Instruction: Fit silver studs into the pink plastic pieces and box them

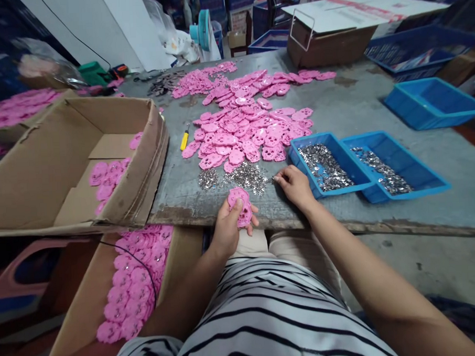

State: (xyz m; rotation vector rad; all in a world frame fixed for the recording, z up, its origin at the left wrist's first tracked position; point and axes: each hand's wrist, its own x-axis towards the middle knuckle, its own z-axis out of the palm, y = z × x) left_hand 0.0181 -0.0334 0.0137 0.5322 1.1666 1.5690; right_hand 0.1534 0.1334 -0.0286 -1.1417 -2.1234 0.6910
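My left hand (227,225) grips a pink plastic piece (245,212) with cut-out holes, thumb across its face, just over the table's front edge. To the right, my right hand (295,183) rests on the tabletop with thumb and forefinger pinched at a tiny piece, too small to make out clearly. Beside those fingertips lies a loose pile of small shiny metal parts (251,176), with a smaller pile of metal parts (208,179) to its left. Behind them spreads a large heap of similar pink pieces (255,130).
Two blue trays (361,182) of metal parts stand right of my right hand; another blue tray (435,104) sits farther back. A cardboard box (133,190) with pink pieces stands left. Below it, another box (75,306) holds stacked pink pieces. A yellow-handled tool (184,140) lies by the heap.
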